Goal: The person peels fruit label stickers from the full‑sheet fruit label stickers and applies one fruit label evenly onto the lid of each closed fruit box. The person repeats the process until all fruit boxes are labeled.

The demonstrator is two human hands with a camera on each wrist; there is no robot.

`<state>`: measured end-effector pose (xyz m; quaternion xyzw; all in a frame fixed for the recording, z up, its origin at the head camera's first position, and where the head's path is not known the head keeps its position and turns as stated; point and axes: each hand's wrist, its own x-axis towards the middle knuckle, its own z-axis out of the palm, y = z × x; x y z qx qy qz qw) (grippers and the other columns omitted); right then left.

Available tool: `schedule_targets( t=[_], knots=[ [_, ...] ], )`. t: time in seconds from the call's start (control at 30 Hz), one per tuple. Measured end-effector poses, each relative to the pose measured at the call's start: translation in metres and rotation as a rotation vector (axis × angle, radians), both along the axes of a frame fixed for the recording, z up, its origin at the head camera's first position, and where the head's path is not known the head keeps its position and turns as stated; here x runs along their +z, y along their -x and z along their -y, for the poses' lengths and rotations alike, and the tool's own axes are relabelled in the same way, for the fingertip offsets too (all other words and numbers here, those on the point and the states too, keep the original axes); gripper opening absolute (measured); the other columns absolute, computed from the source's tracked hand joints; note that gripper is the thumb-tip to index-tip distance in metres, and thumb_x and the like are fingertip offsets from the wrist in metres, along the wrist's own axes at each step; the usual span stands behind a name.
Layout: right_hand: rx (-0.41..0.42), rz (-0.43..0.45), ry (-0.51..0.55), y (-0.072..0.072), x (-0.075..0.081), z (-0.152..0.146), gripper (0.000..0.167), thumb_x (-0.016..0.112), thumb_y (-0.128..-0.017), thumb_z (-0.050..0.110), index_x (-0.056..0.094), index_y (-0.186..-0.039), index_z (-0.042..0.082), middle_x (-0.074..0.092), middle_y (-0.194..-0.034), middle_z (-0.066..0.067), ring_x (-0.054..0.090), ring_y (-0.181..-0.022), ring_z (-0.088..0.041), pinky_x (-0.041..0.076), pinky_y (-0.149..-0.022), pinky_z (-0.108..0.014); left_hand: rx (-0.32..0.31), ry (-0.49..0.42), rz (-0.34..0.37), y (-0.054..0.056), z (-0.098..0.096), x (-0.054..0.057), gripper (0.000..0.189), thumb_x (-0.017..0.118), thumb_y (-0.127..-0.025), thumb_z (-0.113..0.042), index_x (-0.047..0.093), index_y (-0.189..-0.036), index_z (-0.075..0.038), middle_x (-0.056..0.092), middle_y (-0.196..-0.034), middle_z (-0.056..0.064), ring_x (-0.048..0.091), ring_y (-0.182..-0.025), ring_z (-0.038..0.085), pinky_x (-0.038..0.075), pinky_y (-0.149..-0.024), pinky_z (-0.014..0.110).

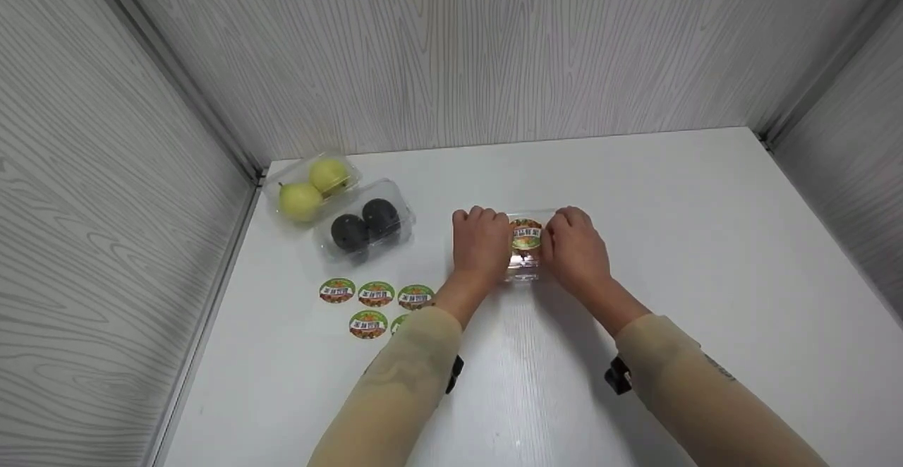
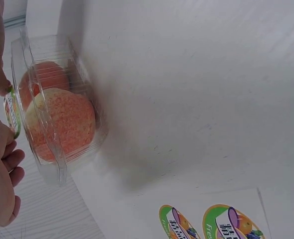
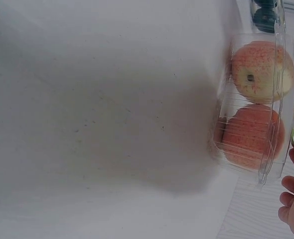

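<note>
A clear plastic box (image 3: pixel 226 102) with two pinkish-red fruits (image 2: pixel 65 122), apple- or peach-like, sits on the table below both hands. Over its lid is an oval fruit sticker (image 1: pixel 526 234), green, red and white, spanning the gap between the hands. My left hand (image 1: pixel 482 245) pinches the sticker's left edge between thumb and fingers. On the opposite edge, my right hand (image 1: pixel 577 250) pinches it too, its other fingers curled. Both wrist views show the sticker close over the lid, with the fingertips right at its two ends.
At the back left stand a clear box with two yellow-green pears (image 1: pixel 300 202) and a clear box with dark round fruits (image 1: pixel 381 217). Several oval stickers (image 1: pixel 376 294) lie in rows on the white table (image 1: pixel 705 241), left of the left forearm. Wood-grain panels (image 1: pixel 494 51) enclose the table.
</note>
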<state>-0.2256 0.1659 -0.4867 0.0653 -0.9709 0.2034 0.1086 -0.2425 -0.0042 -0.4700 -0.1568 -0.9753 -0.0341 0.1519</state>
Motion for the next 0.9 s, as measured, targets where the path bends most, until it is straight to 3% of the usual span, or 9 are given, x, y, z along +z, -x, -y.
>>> schedule_targets(
  t=[0.4, 0.9],
  knots=[
    [-0.003, -0.002, 0.018, 0.0005, 0.0, 0.0, 0.023, 0.057, -0.107, 0.02, 0.065, -0.103, -0.001, 0.057, -0.139, -0.022, 0.052, -0.136, -0.038, 0.049, -0.108, -0.053, 0.019, 0.002, 0.021, 0.0024, -0.0017, -0.0004, 0.023, 0.063, -0.107, -0.031, 0.079, -0.102, -0.016, 0.074, -0.098, -0.001, 0.063, -0.098, 0.019, 0.045, -0.095, 0.043],
    [-0.003, -0.002, 0.022, 0.0009, -0.0004, -0.0005, 0.025, 0.056, -0.106, 0.02, 0.066, -0.101, -0.001, 0.057, -0.141, -0.022, 0.052, -0.137, -0.038, 0.049, -0.108, -0.052, 0.034, 0.07, 0.064, 0.0028, -0.0048, 0.0023, 0.018, 0.065, -0.105, -0.026, 0.079, -0.105, -0.016, 0.073, -0.101, 0.0, 0.063, -0.101, 0.02, 0.045, -0.097, 0.044]
  ],
)
